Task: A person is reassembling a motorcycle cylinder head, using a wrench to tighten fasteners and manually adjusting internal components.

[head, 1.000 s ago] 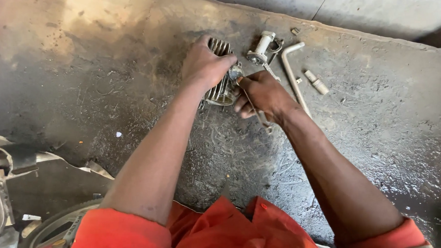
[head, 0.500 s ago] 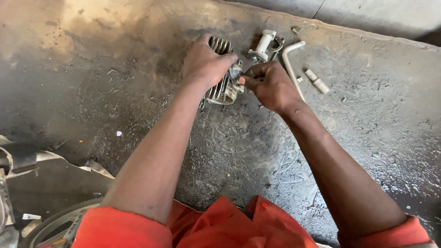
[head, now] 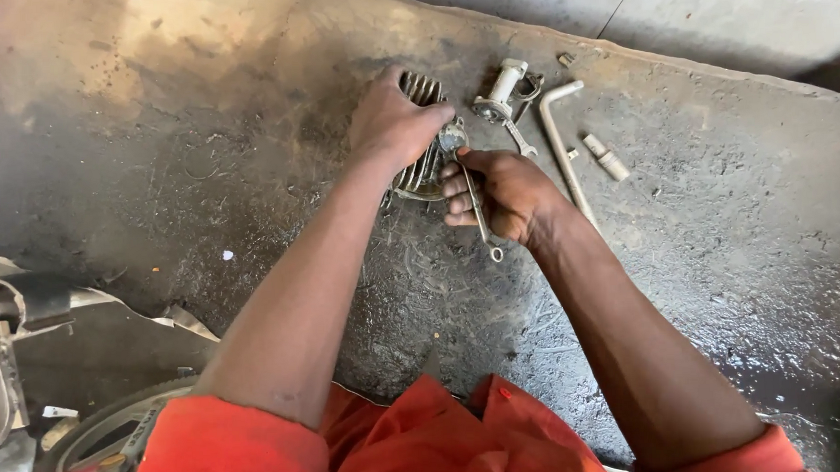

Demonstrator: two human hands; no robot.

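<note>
Change: your right hand (head: 499,197) has slid nearer and slightly left since half a second ago, bringing the spanner's handle round toward you; your left hand (head: 393,124) stays pressed on the finned metal part (head: 420,159).
Spanner (head: 476,205): long axis runs far to near, ring end near, head at the finned part's right edge.
Finned part: on the stained floor (head: 200,179), centre far.
Right hand: fingers curled tight around the spanner.
Left hand: palm down, fingers wrapped over the fins.
Nearby: bent rod (head: 561,140), small cylinder (head: 606,158) to the right.
</note>
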